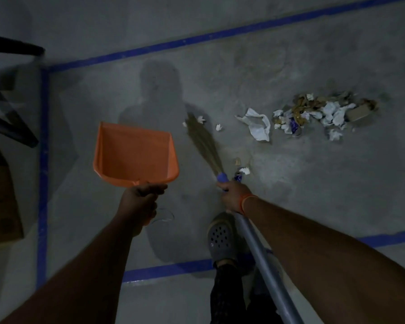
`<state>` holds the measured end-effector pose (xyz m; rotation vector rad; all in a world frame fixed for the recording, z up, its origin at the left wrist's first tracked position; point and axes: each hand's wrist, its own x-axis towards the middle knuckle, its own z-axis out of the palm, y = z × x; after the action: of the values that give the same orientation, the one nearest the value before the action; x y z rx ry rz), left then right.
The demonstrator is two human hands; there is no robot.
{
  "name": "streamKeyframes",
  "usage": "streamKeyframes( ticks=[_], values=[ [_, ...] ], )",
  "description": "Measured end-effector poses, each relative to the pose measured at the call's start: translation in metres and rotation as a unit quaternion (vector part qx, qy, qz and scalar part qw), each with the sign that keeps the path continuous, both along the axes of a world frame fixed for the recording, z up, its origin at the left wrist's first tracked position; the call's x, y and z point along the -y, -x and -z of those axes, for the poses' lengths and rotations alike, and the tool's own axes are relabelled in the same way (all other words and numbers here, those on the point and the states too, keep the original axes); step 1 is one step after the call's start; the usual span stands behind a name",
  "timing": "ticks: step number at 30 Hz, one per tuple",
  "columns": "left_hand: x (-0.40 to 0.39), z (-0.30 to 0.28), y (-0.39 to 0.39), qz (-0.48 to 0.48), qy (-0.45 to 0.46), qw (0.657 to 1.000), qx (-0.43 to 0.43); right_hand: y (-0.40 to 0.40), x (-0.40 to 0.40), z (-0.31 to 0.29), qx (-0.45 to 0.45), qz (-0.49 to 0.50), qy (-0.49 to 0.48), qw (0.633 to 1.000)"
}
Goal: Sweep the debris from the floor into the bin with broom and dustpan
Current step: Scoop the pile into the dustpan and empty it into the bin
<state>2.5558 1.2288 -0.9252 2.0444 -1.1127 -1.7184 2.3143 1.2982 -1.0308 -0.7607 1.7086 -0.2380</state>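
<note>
My left hand (142, 198) grips the handle of an orange dustpan (133, 153), held above the grey floor with its open mouth pointing away from me. My right hand (234, 195) grips the grey broom handle (267, 265) near its purple collar. The brown broom bristles (202, 141) reach forward and left across the floor. A pile of debris (318, 113), crumpled white paper, brown scraps and cardboard, lies to the right of the bristles. Small white scraps (218, 127) lie close to the bristle tips, and a few more (243, 170) beside the collar.
Blue tape lines (43, 160) mark a rectangle on the floor around the work area. A brown cardboard box (0, 202) and dark chair legs (12, 127) stand at the left edge. My foot in a grey perforated clog (221, 237) stands on the near tape line.
</note>
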Motion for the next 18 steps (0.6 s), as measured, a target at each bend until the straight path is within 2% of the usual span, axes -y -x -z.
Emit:
streamKeyframes(
  ticks=[3, 8, 13, 18],
  values=[
    [-0.01, 0.003, 0.008, 0.003, -0.009, 1.0, -0.005, 0.042, -0.036, -0.006, -0.021, 0.056, -0.016, 0.998],
    [-0.019, 0.007, 0.038, 0.023, -0.02, 0.999, -0.025, 0.117, -0.083, -0.021, -0.093, 0.09, -0.013, 0.992],
    [-0.026, 0.006, 0.085, 0.05, -0.019, 0.998, -0.045, 0.166, -0.134, -0.041, -0.149, 0.017, 0.059, 0.987],
    [-0.036, 0.007, 0.12, 0.07, -0.032, 0.995, -0.069, 0.182, -0.197, -0.036, -0.17, -0.086, 0.058, 0.98]
  ],
)
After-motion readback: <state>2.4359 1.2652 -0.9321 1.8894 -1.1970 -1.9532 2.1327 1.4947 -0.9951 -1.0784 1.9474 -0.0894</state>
